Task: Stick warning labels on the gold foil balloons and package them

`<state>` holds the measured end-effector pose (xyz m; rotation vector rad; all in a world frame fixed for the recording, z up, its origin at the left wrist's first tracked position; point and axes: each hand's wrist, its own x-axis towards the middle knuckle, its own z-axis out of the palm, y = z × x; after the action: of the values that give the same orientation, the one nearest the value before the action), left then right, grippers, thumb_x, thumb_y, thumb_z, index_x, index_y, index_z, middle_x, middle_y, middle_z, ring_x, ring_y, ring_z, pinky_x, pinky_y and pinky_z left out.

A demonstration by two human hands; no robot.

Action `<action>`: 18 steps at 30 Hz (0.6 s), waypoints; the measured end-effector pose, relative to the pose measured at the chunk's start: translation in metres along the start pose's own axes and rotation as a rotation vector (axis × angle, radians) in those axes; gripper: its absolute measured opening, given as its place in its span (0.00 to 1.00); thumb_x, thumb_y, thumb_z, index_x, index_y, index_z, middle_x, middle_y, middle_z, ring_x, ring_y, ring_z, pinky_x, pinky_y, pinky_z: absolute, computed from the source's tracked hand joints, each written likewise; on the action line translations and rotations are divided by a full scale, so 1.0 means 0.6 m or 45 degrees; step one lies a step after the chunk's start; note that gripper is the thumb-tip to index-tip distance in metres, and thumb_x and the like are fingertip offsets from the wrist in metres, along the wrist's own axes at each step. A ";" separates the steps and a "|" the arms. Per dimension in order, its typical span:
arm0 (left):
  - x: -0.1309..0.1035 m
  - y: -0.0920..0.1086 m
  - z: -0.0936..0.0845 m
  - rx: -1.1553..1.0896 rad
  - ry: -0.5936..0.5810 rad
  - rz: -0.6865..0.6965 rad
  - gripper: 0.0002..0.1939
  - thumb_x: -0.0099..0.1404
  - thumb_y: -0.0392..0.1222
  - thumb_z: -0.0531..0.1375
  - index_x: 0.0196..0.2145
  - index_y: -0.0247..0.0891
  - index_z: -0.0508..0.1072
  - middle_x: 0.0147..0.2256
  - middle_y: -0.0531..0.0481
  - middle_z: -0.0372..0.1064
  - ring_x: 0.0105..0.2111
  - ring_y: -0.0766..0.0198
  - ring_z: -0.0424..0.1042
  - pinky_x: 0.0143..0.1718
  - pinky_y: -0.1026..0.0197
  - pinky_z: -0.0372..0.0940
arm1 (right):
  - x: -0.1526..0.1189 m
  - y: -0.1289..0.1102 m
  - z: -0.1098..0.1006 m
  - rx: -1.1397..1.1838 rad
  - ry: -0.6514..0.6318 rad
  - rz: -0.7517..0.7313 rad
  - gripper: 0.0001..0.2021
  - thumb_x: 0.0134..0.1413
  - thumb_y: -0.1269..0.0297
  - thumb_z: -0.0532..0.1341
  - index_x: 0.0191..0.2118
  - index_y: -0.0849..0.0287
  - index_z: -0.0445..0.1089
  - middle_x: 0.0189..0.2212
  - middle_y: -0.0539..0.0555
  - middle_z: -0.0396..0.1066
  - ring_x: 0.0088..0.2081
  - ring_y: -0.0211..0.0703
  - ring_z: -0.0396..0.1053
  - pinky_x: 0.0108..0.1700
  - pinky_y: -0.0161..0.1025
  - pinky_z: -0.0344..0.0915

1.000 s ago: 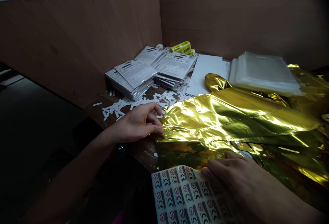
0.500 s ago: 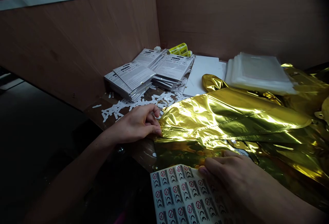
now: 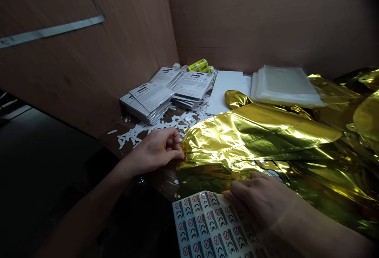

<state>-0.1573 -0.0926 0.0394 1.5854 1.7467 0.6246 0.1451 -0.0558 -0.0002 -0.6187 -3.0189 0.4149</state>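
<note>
Shiny gold foil (image 3: 254, 135) lies across the table in folds. My left hand (image 3: 158, 147) is closed at its left end, thumb and fingertips pinching the foil edge. Near the front edge of the foil, my right hand (image 3: 260, 196) is closed on a sheet of stickers (image 3: 207, 226) printed with rows of CE marks and red symbols. The sheet hangs towards the front, its right part under my right hand and forearm. My right fingertips are partly hidden behind the knuckles.
Stacks of packed grey-white cards (image 3: 154, 98) stand at the back left, with white paper slips (image 3: 136, 133) scattered before them. A yellow label roll (image 3: 198, 65), white sheets (image 3: 226, 88) and clear plastic bags (image 3: 284, 84) lie along the wooden wall (image 3: 251, 21).
The camera view has shifted slightly, so the table items appear a little lower and further left. Both hands keep nearly the same places and grips.
</note>
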 end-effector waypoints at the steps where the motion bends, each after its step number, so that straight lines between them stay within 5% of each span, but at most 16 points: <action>1: -0.001 0.003 0.000 0.044 0.018 0.013 0.15 0.58 0.39 0.70 0.34 0.40 0.65 0.31 0.54 0.79 0.32 0.63 0.79 0.30 0.66 0.66 | 0.001 -0.001 -0.002 0.002 -0.006 0.001 0.18 0.73 0.65 0.50 0.28 0.55 0.65 0.22 0.48 0.71 0.19 0.40 0.62 0.30 0.43 0.48; 10: 0.006 0.027 -0.006 0.211 0.050 -0.078 0.18 0.52 0.44 0.73 0.34 0.40 0.69 0.27 0.54 0.79 0.29 0.60 0.79 0.27 0.65 0.63 | 0.007 0.000 -0.011 0.081 -0.020 0.092 0.19 0.72 0.63 0.52 0.29 0.57 0.71 0.21 0.49 0.71 0.19 0.38 0.57 0.27 0.41 0.43; 18: 0.044 0.010 -0.026 0.308 -0.060 -0.225 0.30 0.37 0.54 0.79 0.31 0.38 0.70 0.24 0.53 0.76 0.24 0.63 0.72 0.22 0.65 0.57 | 0.015 -0.020 -0.054 0.094 -0.146 0.205 0.20 0.72 0.61 0.52 0.30 0.59 0.75 0.23 0.52 0.73 0.21 0.37 0.57 0.27 0.39 0.45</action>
<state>-0.1655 -0.0642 0.0497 1.5668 1.9589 0.2973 0.1351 -0.0546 0.0343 -0.8646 -3.0538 0.5845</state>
